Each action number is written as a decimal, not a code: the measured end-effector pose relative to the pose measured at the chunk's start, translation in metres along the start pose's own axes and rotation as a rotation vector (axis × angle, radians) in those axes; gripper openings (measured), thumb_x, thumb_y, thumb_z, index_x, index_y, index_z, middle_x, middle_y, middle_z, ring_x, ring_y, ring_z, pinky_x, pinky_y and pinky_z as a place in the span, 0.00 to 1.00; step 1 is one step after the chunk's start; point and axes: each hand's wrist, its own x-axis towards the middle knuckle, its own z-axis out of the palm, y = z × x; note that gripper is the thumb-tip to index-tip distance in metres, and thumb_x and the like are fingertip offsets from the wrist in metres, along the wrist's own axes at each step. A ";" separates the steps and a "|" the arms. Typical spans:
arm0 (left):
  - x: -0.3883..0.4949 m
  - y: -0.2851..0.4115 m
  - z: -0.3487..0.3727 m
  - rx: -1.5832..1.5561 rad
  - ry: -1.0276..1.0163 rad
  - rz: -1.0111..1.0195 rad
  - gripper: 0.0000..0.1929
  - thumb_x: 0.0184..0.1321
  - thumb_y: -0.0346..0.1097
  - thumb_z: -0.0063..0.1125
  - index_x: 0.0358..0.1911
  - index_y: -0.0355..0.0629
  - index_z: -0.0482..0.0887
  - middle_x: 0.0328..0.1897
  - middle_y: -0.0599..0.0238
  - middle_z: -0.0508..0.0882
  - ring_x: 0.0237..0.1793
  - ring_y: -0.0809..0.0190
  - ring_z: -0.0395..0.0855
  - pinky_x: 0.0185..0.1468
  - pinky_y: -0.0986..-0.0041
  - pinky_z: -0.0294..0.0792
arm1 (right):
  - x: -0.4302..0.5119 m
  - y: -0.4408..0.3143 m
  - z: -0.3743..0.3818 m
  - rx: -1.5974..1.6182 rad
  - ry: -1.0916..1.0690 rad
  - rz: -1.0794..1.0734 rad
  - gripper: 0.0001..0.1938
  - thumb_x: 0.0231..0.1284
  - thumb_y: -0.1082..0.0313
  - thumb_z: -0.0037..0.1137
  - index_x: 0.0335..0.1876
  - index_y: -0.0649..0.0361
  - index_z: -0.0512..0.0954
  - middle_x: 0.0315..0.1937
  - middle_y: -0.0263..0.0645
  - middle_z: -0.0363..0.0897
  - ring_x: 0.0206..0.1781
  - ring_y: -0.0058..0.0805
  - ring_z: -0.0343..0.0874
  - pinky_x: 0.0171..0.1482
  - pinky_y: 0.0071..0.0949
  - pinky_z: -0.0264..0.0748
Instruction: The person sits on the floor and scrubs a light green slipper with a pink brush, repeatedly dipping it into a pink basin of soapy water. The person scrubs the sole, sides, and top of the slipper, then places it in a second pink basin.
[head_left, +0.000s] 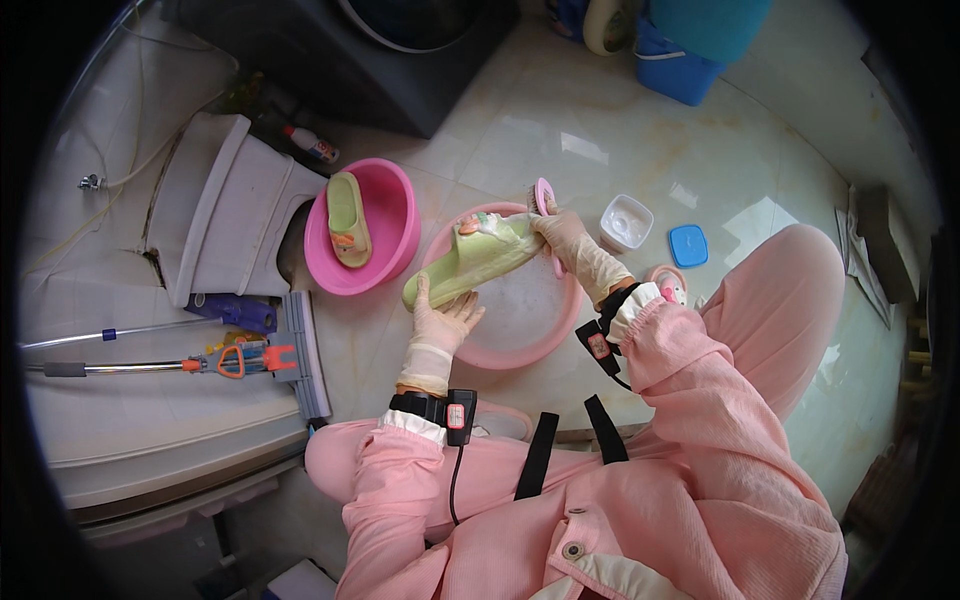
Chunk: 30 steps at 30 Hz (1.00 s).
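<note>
A wet green slide slipper (480, 255) with a molded decoration on its strap is held tilted above a light pink basin (574, 315) of cloudy water. My left hand (442, 322), in a pale glove, supports the slipper from below at one end, thumb along its edge. My right hand (566, 236), gloved too, grips its other end together with a pink-backed scrub brush (543, 196), bristles facing left. White foam lies on the strap. The matching green slipper (346, 217) rests in a bright pink basin (405, 225) on the left.
A white plastic tub (626, 223) and a blue lid (688, 246) lie on the tiled floor at right. A toilet (240, 210), a bottle (311, 144) and a sponge mop (304, 356) are at left. A dark washing machine (360, 67) and a blue bucket (679, 71) stand at the top.
</note>
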 end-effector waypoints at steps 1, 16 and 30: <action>0.000 0.005 -0.005 0.018 0.034 0.059 0.33 0.46 0.53 0.59 0.52 0.41 0.62 0.49 0.57 0.71 0.54 0.53 0.68 0.60 0.57 0.54 | 0.006 0.001 -0.005 -0.009 -0.036 0.040 0.23 0.41 0.65 0.53 0.47 0.65 0.72 0.19 0.36 0.72 0.16 0.24 0.68 0.20 0.25 0.65; 0.023 0.021 -0.028 0.190 0.199 0.165 0.14 0.52 0.41 0.50 0.40 0.43 0.73 0.33 0.58 0.77 0.25 0.59 0.76 0.36 0.65 0.69 | -0.035 -0.003 -0.005 -0.684 -0.079 -0.619 0.22 0.62 0.57 0.38 0.63 0.43 0.59 0.41 0.51 0.74 0.41 0.50 0.74 0.46 0.38 0.68; 0.018 0.020 -0.026 0.093 0.163 0.080 0.15 0.55 0.38 0.42 0.43 0.38 0.70 0.35 0.47 0.75 0.21 0.61 0.73 0.32 0.68 0.69 | -0.050 0.039 0.021 -1.118 -0.207 -0.596 0.23 0.61 0.61 0.39 0.63 0.38 0.56 0.26 0.46 0.76 0.27 0.46 0.75 0.30 0.41 0.70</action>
